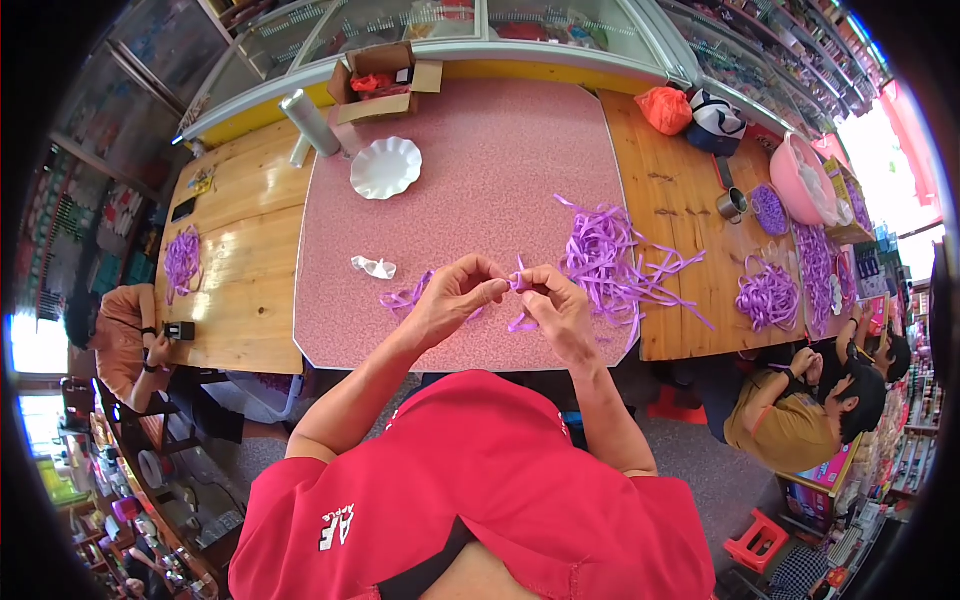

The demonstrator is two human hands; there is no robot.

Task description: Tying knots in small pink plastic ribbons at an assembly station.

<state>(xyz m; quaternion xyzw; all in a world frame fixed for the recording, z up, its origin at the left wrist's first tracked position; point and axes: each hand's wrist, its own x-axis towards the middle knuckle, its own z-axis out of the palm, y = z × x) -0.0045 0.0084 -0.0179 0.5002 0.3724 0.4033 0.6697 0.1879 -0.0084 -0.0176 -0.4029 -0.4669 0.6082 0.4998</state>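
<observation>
A narrow purple ribbon (518, 281) is bunched into a small loop between my two hands, just above the table's near part. My left hand (458, 296) pinches it from the left, thumb against fingertips. From the other side my right hand (560, 312) grips it between thumb and fingers, with a short end sticking up and another hanging below. More purple ribbon (403, 299) shows on the table beside my left hand and partly behind it. Close to my right hand spreads a large tangled heap of purple ribbons (603, 262). A crumpled white piece (374, 267) lies beyond my left hand.
On the pink-topped table (460, 130) stand a white scalloped dish (386, 168), an upright roll (309, 122) and an open cardboard box (384, 86). Wooden tables adjoin both sides, with more ribbon piles (768, 296) and a metal cup (732, 205). Other people sit left and right.
</observation>
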